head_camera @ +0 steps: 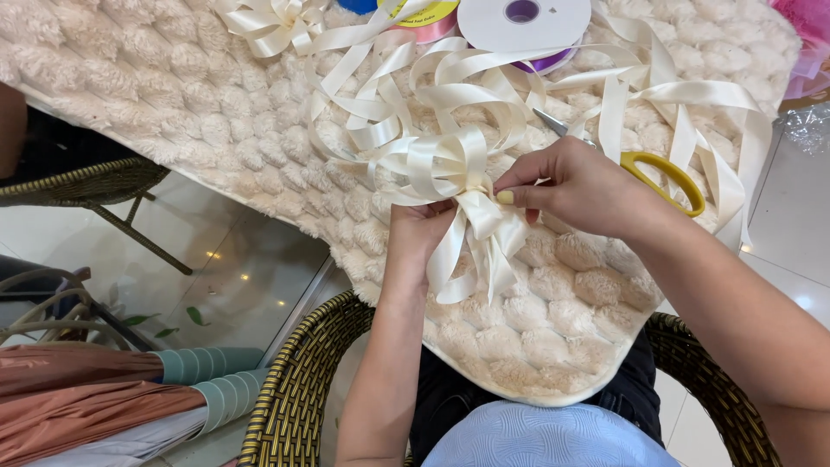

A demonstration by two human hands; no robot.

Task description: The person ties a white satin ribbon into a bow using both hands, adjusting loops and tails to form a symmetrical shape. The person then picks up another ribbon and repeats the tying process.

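Observation:
A cream satin ribbon bow with several loops lies over a fluffy cream bubble-textured blanket. My left hand grips the bow from below at its centre, with the tails hanging down past my fingers. My right hand pinches the bow's knot from the right with thumb and forefinger. Loose cream ribbon curls across the blanket behind the bow.
Yellow-handled scissors lie just behind my right hand. Ribbon spools sit at the far edge, with a smaller finished bow to their left. A woven chair is under me; rolled wrapping paper lies at lower left.

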